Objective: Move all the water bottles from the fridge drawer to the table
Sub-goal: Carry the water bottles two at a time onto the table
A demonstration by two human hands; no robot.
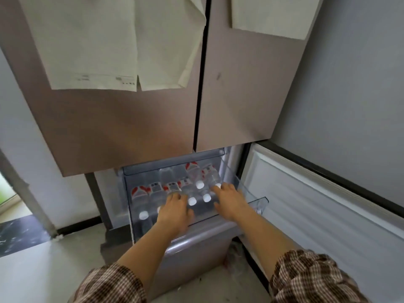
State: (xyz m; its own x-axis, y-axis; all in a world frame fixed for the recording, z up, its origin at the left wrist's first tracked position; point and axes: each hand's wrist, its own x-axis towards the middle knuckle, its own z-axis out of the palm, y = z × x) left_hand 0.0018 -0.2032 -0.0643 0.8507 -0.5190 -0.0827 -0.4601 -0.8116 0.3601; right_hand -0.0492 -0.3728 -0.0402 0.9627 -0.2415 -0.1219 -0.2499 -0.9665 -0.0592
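A clear plastic fridge drawer (260, 202) is pulled out under the closed upper doors. Several water bottles (196, 178) with white caps and red-and-white labels lie inside it, caps toward me. My left hand (175, 209) reaches into the drawer's middle, fingers spread over a bottle and touching it. My right hand (229, 199) reaches in on the right side, its fingertips at the cap of the rightmost bottle (213, 177). Neither hand has closed around a bottle. The table is out of view.
The lower fridge door (317, 204) stands swung open to the right. Paper sheets (113, 40) hang on the upper doors. A grey wall is on the right, pale floor (43, 270) below, and a dark mat (19, 235) and doorway at far left.
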